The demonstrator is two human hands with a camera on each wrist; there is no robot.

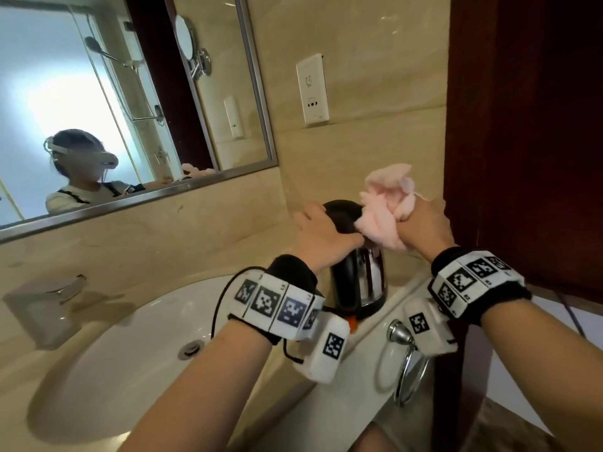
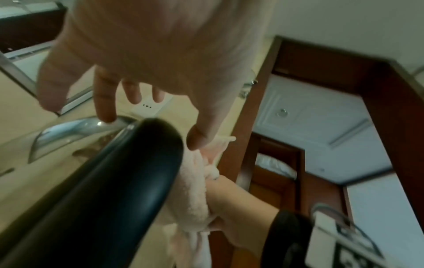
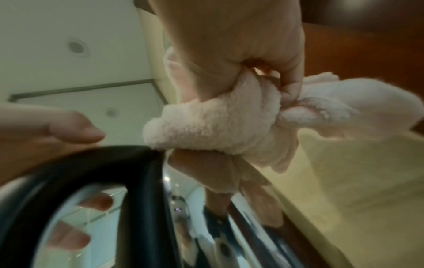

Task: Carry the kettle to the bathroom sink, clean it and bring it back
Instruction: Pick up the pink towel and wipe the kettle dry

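Note:
A steel kettle [image 1: 370, 278] with a black handle [image 2: 128, 181] stands on the counter right of the sink, close to the wall. My left hand [image 1: 321, 233] lies over its top, fingers fairly straight on the shiny lid [image 2: 75, 127] and thumb beside the handle. My right hand [image 1: 424, 223] grips a bunched pink cloth [image 1: 386, 190] and presses it against the kettle's upper right side by the handle. The right wrist view shows the cloth [image 3: 213, 127] wadded in my fist [image 3: 229, 36] just above the kettle's rim [image 3: 103, 217].
The white sink basin [image 1: 107, 353] with its drain lies to the left, a faucet [image 1: 42, 305] behind it. A chrome towel ring [image 1: 408, 363] hangs on the counter front. A wall socket [image 1: 311, 89], a mirror [image 1: 98, 93] and a dark wooden door frame [image 1: 522, 125] surround the spot.

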